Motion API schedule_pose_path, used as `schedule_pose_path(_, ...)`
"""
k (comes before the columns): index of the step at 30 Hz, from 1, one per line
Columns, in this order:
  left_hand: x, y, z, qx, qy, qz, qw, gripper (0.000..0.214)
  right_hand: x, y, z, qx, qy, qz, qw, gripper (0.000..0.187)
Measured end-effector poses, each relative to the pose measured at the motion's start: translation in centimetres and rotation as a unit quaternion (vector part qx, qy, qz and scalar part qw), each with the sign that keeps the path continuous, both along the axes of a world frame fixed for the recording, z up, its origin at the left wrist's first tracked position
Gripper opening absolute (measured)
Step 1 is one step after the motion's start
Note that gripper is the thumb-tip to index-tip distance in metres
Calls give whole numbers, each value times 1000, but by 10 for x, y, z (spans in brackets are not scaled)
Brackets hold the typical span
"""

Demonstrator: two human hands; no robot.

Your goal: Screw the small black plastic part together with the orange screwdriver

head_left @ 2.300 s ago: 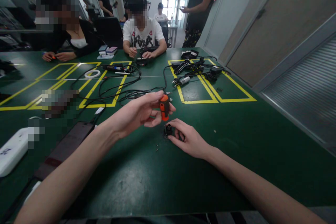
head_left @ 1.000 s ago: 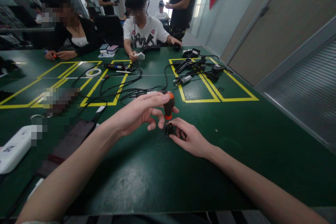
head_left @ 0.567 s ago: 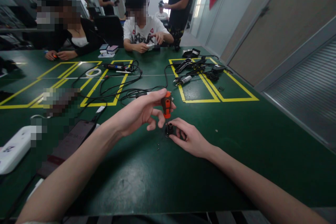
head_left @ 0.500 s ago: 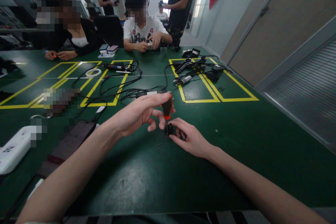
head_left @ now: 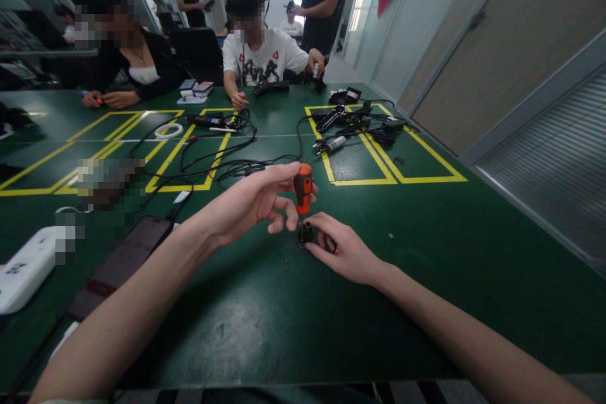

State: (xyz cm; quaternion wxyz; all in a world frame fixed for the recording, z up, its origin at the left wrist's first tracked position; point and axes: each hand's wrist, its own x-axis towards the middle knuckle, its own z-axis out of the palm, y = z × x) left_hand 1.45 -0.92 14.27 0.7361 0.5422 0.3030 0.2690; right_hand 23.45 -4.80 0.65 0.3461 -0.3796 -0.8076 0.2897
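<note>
My left hand (head_left: 255, 202) grips a short orange-and-black screwdriver (head_left: 303, 187) by its handle, held upright with the tip pointing down. Right under the tip sits a small black round part (head_left: 303, 233) on the green table (head_left: 265, 315). My right hand (head_left: 343, 251) rests on the table with its fingers pinched around that part. A few tiny specks, perhaps screws (head_left: 285, 261), lie on the table just left of the part.
Black cables (head_left: 227, 164) sprawl over yellow-taped boxes behind my hands. More tools and cables (head_left: 353, 123) lie at the back right. A dark phone (head_left: 118, 262) and a white device (head_left: 23, 271) sit at the left. Other people sit and stand at the far side.
The screwdriver's handle has turned between my left fingers, showing black and orange sides in turn, while staying over the part. My right hand has kept still. The person opposite has moved their hands.
</note>
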Motion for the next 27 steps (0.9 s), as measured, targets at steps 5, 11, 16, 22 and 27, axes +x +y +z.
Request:
schedule_pose_path(5, 0, -1, -2, 28, 9, 5, 1000, 40, 0, 0, 1, 5, -2, 1, 1000, 24)
schedule_pose_path(11, 0, -1, 1, -3, -16, -9, 1000, 54, -1, -1, 1, 8, -1, -1, 1000, 25)
schedule_pose_path(16, 0, -1, 1, 0, -14, -4, 1000, 41, 0, -1, 1, 3, -2, 1, 1000, 23)
schedule_pose_path(22, 1, -2, -1, 28, 6, 6, 1000, 45, 0, -1, 2, 1, -5, 3, 1000, 24)
schedule_pose_path(27, -2, -2, -1, 30, 28, 0, 999, 54, 0, -1, 3, 1, -6, 0, 1000, 25)
